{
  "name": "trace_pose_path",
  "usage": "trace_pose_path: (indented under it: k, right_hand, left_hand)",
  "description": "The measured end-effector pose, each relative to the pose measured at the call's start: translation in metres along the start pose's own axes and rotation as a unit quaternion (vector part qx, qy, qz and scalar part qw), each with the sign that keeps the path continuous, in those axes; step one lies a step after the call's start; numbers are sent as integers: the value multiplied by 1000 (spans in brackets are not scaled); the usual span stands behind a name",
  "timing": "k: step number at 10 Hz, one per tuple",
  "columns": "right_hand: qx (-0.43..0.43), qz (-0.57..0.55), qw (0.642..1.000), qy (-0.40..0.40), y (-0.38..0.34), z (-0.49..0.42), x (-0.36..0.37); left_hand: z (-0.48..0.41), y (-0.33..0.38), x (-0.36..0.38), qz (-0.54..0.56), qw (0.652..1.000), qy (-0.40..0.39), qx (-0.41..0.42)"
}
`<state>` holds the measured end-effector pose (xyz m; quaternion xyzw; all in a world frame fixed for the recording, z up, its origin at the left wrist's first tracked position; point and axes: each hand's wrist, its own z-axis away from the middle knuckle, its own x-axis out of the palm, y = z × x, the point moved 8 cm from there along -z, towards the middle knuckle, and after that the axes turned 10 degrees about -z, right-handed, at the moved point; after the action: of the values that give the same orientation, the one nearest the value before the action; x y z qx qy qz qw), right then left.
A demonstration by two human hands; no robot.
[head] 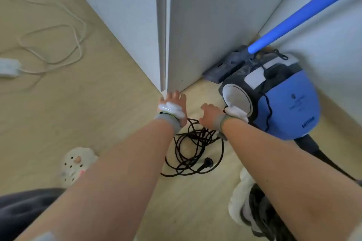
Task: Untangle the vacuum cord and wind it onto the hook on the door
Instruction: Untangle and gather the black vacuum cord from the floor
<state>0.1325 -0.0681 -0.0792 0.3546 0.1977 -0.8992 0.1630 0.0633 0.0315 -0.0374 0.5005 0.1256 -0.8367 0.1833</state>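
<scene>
blue pole [305, 9] cut off at top-right edge; black cord [193, 143] partly hidden under right hand [210, 116], grip indiscernible; vacuum [290, 103] lettering blurred.

floor [109, 115]: pale wood-look | white cable [77, 45]: loose loops, far left | white power strip [8, 67]: at cable's end, left edge | white holed slipper [75, 164]: lower left | second white slipper [238, 201]: lower right, partly hidden

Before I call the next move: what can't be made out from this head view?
- The hook: out of view; the door runs off the top edge.
- Upper loops of the black cord: hidden under the left hand and right hand.
- Right hand's palm: faces away; grip on cord unclear.
- Vacuum label: blurred.
</scene>
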Motion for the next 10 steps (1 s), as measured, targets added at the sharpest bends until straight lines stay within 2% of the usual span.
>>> trace_pose_path:
  k: [1,2,5,6,8,10]
  right_hand:
    - [24,43,997,-67,8,1,21]
    - [36,88,991,-89,14,0,32]
    - [51,190,975,-101,35,-13,52]
    - [62,146,982,-98,57,-43,74]
    - [54,4,997,-58,18,14,32]
    - [59,-4,996,-67,13,17,28]
  left_hand:
    - [2,-2,5,-32,999,-1,0]
    - [2,-4,10,-37,999,-18,0]
    - [14,-4,12,-43,997,-63,-20]
    - [14,-1,15,-58,995,-83,-9]
    - [15,0,15,-61,993,-106,-4]
    - [17,-5,21,-94,987,-127,-9]
